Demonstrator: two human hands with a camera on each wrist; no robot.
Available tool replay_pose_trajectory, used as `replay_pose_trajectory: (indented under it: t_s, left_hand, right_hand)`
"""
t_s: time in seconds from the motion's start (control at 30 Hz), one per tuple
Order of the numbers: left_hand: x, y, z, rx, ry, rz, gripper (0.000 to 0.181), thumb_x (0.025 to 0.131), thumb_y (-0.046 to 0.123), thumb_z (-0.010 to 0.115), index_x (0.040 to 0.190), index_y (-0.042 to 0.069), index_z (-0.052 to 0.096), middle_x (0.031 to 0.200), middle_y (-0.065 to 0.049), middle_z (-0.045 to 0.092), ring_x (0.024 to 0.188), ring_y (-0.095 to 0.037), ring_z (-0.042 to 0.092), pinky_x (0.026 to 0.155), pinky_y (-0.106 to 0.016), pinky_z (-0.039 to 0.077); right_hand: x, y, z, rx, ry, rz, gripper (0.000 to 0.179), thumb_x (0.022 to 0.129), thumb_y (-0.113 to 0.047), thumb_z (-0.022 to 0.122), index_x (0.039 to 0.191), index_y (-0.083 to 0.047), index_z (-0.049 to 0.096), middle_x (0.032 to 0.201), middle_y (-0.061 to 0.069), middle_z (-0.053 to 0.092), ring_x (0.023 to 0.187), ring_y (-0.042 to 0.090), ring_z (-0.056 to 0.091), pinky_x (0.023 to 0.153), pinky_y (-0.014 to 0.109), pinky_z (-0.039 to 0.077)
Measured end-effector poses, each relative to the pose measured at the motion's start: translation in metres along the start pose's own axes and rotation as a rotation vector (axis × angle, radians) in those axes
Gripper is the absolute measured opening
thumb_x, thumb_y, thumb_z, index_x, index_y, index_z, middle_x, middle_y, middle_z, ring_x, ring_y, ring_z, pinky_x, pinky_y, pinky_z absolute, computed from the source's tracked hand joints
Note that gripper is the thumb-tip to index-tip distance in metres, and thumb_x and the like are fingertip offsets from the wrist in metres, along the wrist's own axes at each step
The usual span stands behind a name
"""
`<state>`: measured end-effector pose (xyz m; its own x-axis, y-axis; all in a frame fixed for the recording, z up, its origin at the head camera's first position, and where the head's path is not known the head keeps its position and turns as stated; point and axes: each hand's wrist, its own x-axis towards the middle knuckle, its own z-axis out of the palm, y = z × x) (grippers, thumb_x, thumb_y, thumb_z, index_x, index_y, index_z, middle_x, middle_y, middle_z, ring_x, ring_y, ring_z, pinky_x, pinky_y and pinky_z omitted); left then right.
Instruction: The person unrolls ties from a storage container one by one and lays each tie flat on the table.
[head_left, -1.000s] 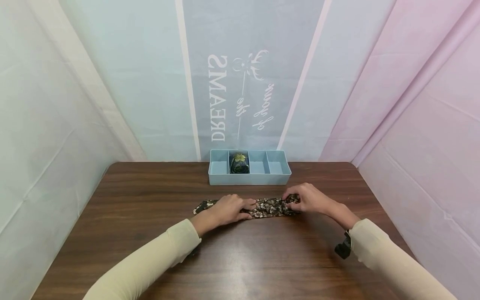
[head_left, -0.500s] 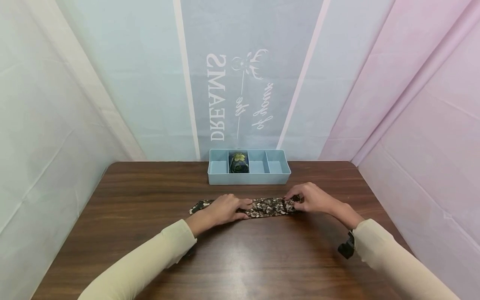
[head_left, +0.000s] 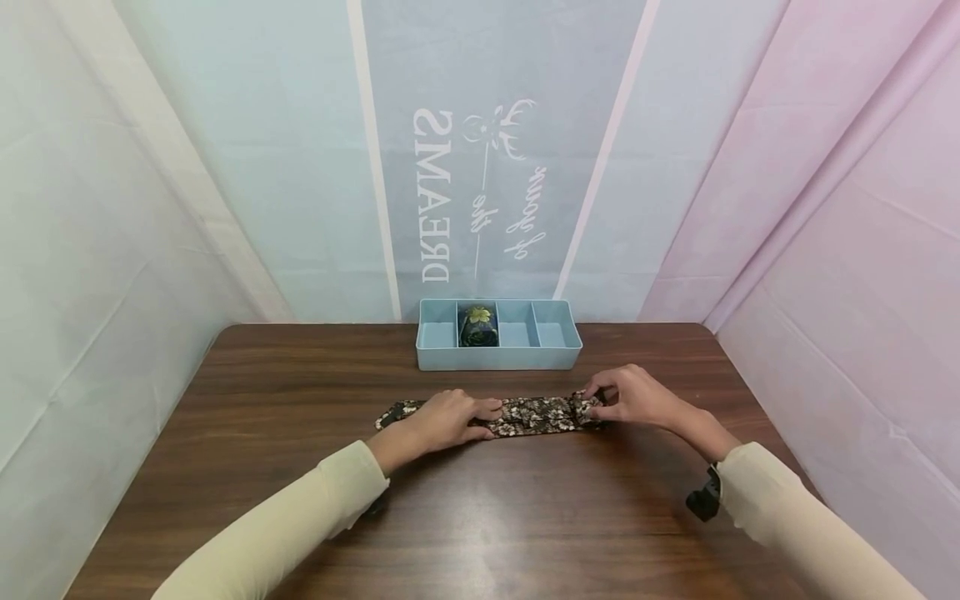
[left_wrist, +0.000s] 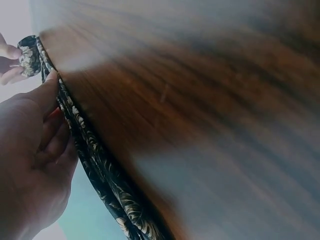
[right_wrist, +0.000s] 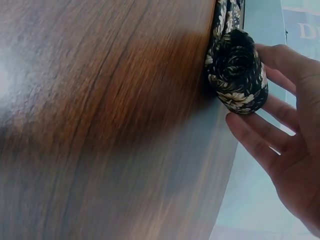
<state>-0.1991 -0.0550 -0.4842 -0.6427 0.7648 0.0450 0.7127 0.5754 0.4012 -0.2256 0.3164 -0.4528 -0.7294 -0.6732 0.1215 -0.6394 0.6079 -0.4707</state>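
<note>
A dark necktie (head_left: 536, 415) with a pale floral pattern lies lengthwise across the table, its right end wound into a roll (right_wrist: 235, 70). My left hand (head_left: 446, 419) rests on the flat stretch left of the middle, fingers extended and pressing it down; the pointed tip shows beyond my wrist. At the other end, my right hand (head_left: 633, 397) holds the roll between thumb and fingers. The coil's spiral side faces the camera in the right wrist view. Folded layers of the tie run past my left hand (left_wrist: 35, 135) in the left wrist view.
Behind the tie stands a light blue divided box (head_left: 498, 358) near the table's back edge. A dark rolled item (head_left: 478, 327) with a yellow-green flower sits in its second compartment from the left. The brown wooden table (head_left: 480, 517) meets hanging cloth at the back and sides.
My right hand has shifted slightly right with the rolled end. My left hand and the tie's pointed tip have slid slightly left. The box has stayed put.
</note>
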Motion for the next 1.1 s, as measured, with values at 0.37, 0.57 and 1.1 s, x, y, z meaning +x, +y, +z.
replay_pose_trajectory:
  t_s: [0.37,0.57,1.1]
  left_hand:
    - [-0.008,-0.007,-0.001,0.004,0.014,0.017,0.044,0.102,0.032,0.074,0.141,0.013,0.068,0.149,-0.005,0.061,0.119,-0.029,0.071,0.102,-0.042,0.059]
    - [-0.011,-0.008,-0.003,-0.009,0.015,0.016,0.044,0.101,0.031,0.074,0.14,0.012,0.069,0.148,-0.006,0.061,0.103,-0.029,0.077,0.101,-0.042,0.059]
    - [-0.01,-0.004,-0.007,0.04,-0.007,0.013,0.044,0.102,0.032,0.074,0.142,0.013,0.068,0.149,-0.004,0.062,0.117,-0.029,0.072,0.099,-0.044,0.06]
  right_hand:
    - [-0.006,0.008,-0.001,0.095,0.007,-0.006,0.019,0.088,-0.008,0.086,0.101,-0.013,0.074,0.099,0.0,0.078,0.088,0.02,0.079,0.075,0.039,0.067]
    - [-0.008,0.012,0.0,0.12,0.0,-0.001,0.022,0.088,-0.007,0.086,0.103,-0.013,0.07,0.1,0.0,0.075,0.094,0.023,0.078,0.076,0.041,0.066]
    - [-0.006,0.005,-0.004,0.062,-0.045,-0.027,0.033,0.087,-0.004,0.084,0.117,-0.013,0.072,0.113,0.004,0.077,0.102,0.022,0.076,0.078,0.038,0.066]
